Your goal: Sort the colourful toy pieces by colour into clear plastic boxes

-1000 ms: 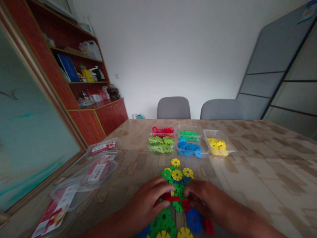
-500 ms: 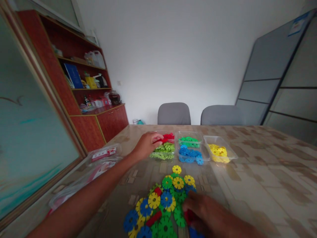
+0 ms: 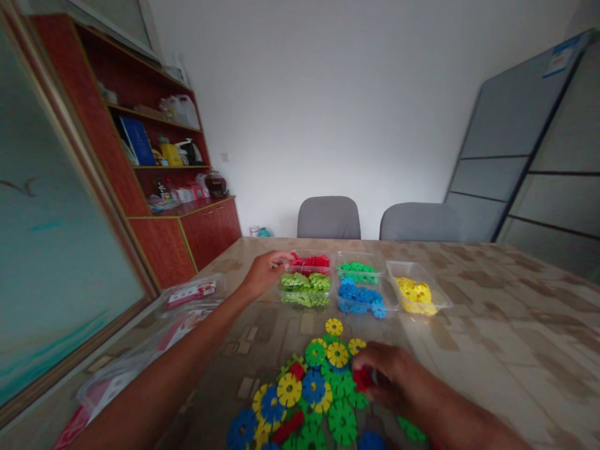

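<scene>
So since half a second ago the left hand (image 3: 268, 270) has been pulling back a bit, from over the red pieces (image 3: 312, 261) to the left edge of their clear tub, and the right hand (image 3: 391, 378) has been shifting slightly up and outward. The left thumb and fingers are sitting close together at that edge; there's red right by the tips, but I can't tell if they're gripping a piece or just passing in front of the pile. The right one is clearly pinching a red connector (image 3: 362, 379) between thumb and fingers, and it's hovering at the right side of the disc build (image 3: 315, 389). That build is spreading across the near part of the table (image 3: 497, 350), mixing green, yellow and blue notched discs with some red bits, and a yellow disc (image 3: 334, 327) is topping its far end. The other tubs are sitting beyond it: light green pieces (image 3: 305, 282) in front of the red, blue ones (image 3: 360, 296) in front of the green ones (image 3: 357, 271), and yellow ones (image 3: 413, 290) off to the right. Clear lids (image 3: 193, 292) with red-and-white labels are lying over on the left.
</scene>
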{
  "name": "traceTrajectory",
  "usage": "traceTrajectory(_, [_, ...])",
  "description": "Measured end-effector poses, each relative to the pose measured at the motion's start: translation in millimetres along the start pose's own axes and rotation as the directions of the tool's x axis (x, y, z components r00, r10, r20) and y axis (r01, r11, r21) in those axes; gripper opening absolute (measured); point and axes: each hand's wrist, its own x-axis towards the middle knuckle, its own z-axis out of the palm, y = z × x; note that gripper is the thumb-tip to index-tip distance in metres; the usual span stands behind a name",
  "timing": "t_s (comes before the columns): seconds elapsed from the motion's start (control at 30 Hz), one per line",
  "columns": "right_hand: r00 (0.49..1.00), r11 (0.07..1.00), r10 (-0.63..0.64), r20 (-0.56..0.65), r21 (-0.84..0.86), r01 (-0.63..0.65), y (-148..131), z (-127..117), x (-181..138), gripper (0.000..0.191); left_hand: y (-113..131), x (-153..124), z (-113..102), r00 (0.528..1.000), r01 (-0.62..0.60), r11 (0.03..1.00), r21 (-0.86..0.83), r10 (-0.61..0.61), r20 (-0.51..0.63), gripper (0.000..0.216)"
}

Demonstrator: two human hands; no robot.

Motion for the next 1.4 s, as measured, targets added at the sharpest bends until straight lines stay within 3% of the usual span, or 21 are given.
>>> traceTrajectory(0.13, [0.999,0.998,-0.008,-0.054,-0.063,0.005,9.9,-22.5,39.7,0.012,-12.0,-31.6,-14.0,0.998,0.034,0.999,-0.025,-0.035,-0.047,0.024])
traceTrajectory(0.23, [0.995,0.992,-0.005,-0.104,-0.125,-0.008,11.2,-47.9,84.8,0.005,-14.5,-41.3,-12.4,0.995,0.047,0.998,-0.034,-0.050,-0.083,0.029])
traceTrajectory(0.27, [0.992,0.991,-0.006,-0.125,-0.135,-0.011,10.7,-56.2,100.1,0.013,-14.0,-42.5,-9.9,0.995,0.047,0.998,-0.035,-0.050,-0.084,0.029])
traceTrajectory(0.43, [0.977,0.990,-0.032,-0.209,-0.141,0.003,7.2,-82.2,162.7,0.030,-8.0,-46.8,-0.9,1.000,0.017,1.000,-0.011,-0.017,-0.013,0.026])
traceTrajectory(0.57, [0.974,0.992,-0.027,-0.226,-0.125,-0.001,12.3,-82.1,181.8,0.029,-10.2,-52.8,-7.3,0.998,-0.003,0.999,0.033,0.001,0.063,0.025])
traceTrajectory(0.67, [0.979,0.993,0.001,-0.204,-0.113,-0.025,20.7,-71.6,163.1,0.020,-11.9,-56.5,-10.8,0.992,-0.008,0.999,0.039,0.003,0.124,0.025])
traceTrajectory(0.77, [0.990,0.997,0.014,-0.143,-0.076,-0.025,29.0,-56.0,116.1,0.017,-4.9,-57.8,-9.2,0.982,-0.038,0.999,0.021,0.033,0.187,0.022])
traceTrajectory(0.87, [0.996,1.000,0.014,-0.092,-0.014,-0.015,39.3,-40.4,63.9,0.020,11.0,-56.9,-6.6,0.982,-0.075,0.997,0.020,0.070,0.174,0.023])
traceTrajectory(0.97, [0.996,0.999,0.019,-0.092,-0.034,-0.022,51.0,-27.6,31.4,0.020,28.7,-58.1,-2.3,0.982,-0.099,0.995,0.029,0.093,0.165,0.025])
traceTrajectory(1.1, [0.998,0.996,0.042,-0.048,-0.075,-0.045,54.9,-16.3,22.6,0.022,46.2,-71.4,16.7,0.943,-0.148,0.989,0.005,0.140,0.303,0.021])
traceTrajectory(1.2, [1.000,0.997,-0.010,0.004,-0.082,0.010,50.6,-9.6,24.2,0.026,52.0,-87.1,38.4,0.892,-0.189,0.982,-0.014,0.178,0.416,0.023])
traceTrajectory(1.33, [0.999,0.994,-0.049,0.002,-0.097,0.049,52.1,-0.7,24.1,0.021,51.7,-100.7,56.0,0.843,-0.243,0.970,0.014,0.204,0.498,0.043])
traceTrajectory(1.4, [1.000,0.996,-0.019,-0.017,-0.086,0.018,54.0,0.7,23.3,0.017,50.3,-102.2,56.8,0.833,-0.254,0.966,0.037,0.199,0.516,0.039])
